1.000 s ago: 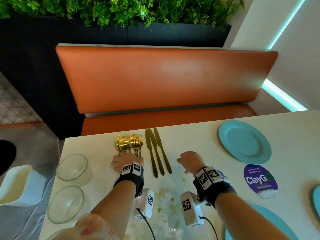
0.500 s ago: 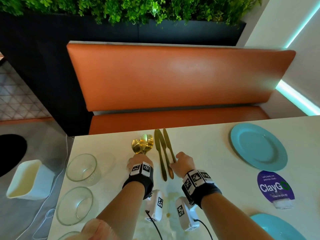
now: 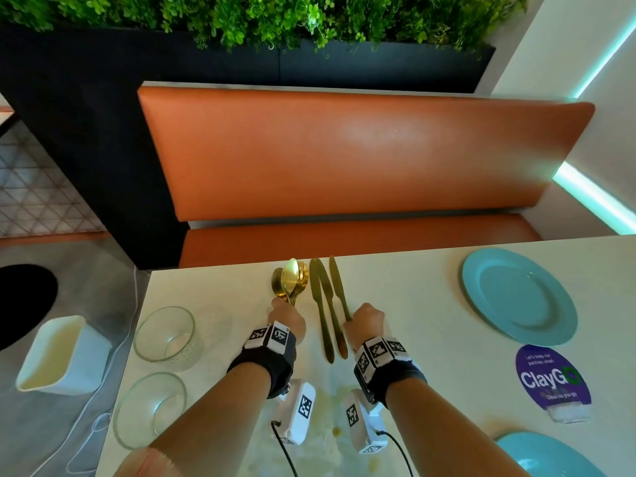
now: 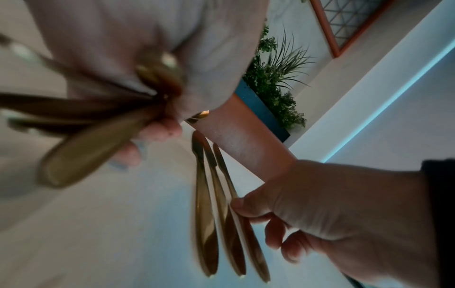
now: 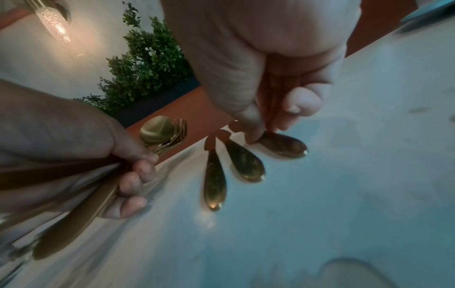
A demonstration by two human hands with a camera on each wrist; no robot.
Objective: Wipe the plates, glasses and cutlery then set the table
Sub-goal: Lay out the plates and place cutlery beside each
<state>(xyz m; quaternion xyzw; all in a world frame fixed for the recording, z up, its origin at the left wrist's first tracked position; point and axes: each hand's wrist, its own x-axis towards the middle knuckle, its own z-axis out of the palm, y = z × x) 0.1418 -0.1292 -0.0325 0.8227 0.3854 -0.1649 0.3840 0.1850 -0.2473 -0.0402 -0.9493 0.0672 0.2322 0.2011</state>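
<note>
My left hand (image 3: pixel 286 316) grips a bundle of gold spoons and forks (image 3: pixel 292 279) by the handles, bowls pointing toward the bench. In the left wrist view the bundle (image 4: pixel 93 120) fans out from my curled fingers (image 4: pixel 160 128). Three gold knives (image 3: pixel 322 311) lie side by side on the white table (image 3: pixel 413 304). My right hand (image 3: pixel 365 320) pinches the handle of the rightmost knife (image 5: pixel 283 145) between thumb and fingertips; the other two knives (image 5: pixel 229 165) lie free beside it. A teal plate (image 3: pixel 518 294) sits at the far right.
Two empty glass bowls (image 3: pixel 165 333) (image 3: pixel 151 407) stand along the table's left edge. A purple ClayGo sticker (image 3: pixel 550 376) and a second teal plate (image 3: pixel 547 456) are at the right. An orange bench (image 3: pixel 344 160) faces me. A white bin (image 3: pixel 58 356) stands on the floor, left.
My right hand moved left to the knives and took hold of the rightmost handle. My left hand gathered the spoons and forks into one bundle and tilted them up.
</note>
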